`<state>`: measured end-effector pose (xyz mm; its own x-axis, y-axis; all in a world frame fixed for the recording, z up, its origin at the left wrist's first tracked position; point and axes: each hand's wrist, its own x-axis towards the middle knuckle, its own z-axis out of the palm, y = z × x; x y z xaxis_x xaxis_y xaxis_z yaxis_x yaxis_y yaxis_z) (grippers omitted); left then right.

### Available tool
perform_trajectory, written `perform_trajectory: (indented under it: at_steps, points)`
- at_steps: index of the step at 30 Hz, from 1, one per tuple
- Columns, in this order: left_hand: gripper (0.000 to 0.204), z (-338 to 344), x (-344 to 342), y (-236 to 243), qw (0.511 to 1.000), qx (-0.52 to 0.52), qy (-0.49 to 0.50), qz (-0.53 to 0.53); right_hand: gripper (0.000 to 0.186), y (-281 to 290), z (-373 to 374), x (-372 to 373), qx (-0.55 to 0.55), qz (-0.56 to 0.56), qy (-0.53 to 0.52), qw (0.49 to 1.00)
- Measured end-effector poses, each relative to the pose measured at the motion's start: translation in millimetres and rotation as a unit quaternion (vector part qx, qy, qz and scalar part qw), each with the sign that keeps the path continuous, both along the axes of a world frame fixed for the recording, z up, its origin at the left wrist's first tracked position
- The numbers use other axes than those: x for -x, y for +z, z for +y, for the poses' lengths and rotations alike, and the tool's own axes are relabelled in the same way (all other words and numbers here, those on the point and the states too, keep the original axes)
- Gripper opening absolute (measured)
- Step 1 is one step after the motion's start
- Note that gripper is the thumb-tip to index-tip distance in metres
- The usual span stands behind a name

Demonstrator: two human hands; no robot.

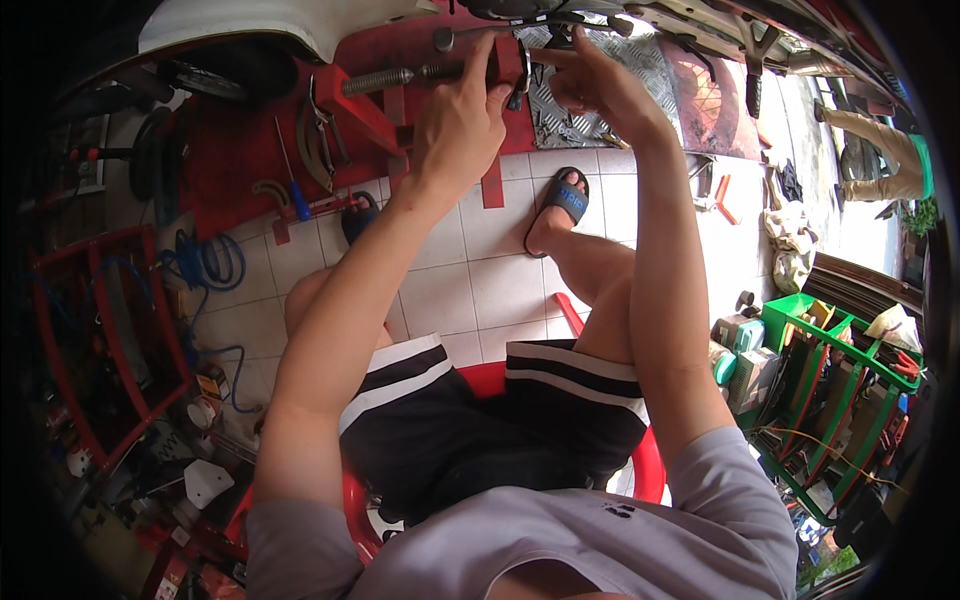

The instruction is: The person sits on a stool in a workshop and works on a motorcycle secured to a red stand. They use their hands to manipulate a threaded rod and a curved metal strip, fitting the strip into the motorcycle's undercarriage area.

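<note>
Grip of the left hand (pixel 458 132): forefinger and thumb at a red block (pixel 508 62), apparently touching; whether pinching cannot be told. Right hand (pixel 605 88): 1 finger directed at the block's right side, another raised; contact cannot be confirmed. Block stands in line with a ridged metal rod (pixel 375 81) on a red stand (pixel 357 115). Progress, as judged: rod already seated; handwork at the block appears unfinished, remainder not determinable. Materials: rod shiny, coarsely grooved; stand painted, square-edged. Beyond: diamond-patterned metal plate (pixel 655 75); screwdriver (pixel 300 203) with blue handle; smooth white tile floor (pixel 430 300).
</note>
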<state>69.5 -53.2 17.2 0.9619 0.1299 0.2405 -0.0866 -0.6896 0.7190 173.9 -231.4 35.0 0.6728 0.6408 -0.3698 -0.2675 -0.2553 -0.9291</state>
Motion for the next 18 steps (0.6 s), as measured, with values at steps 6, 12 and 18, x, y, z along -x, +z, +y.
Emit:
perform_trajectory:
  at_steps: [6, 12, 18]
  points:
    - [0.053, -2.6, -1.8, -4.2, 1.0, -0.003, -0.002, -0.015, 0.064, -8.2, -2.1, -4.2, 0.044, -0.025, 0.026, 0.998]
    - [0.044, 1.0, -2.8, -14.8, 0.995, 0.05, 0.005, -0.082, 0.061, -16.2, 24.7, 18.5, -0.002, -0.208, 0.01, 0.978]
    - [0.046, -10.2, -7.1, -21.4, 0.987, 0.135, -0.01, -0.084, 0.065, -39.7, 23.5, 7.3, -0.032, -0.265, -0.041, 0.963]
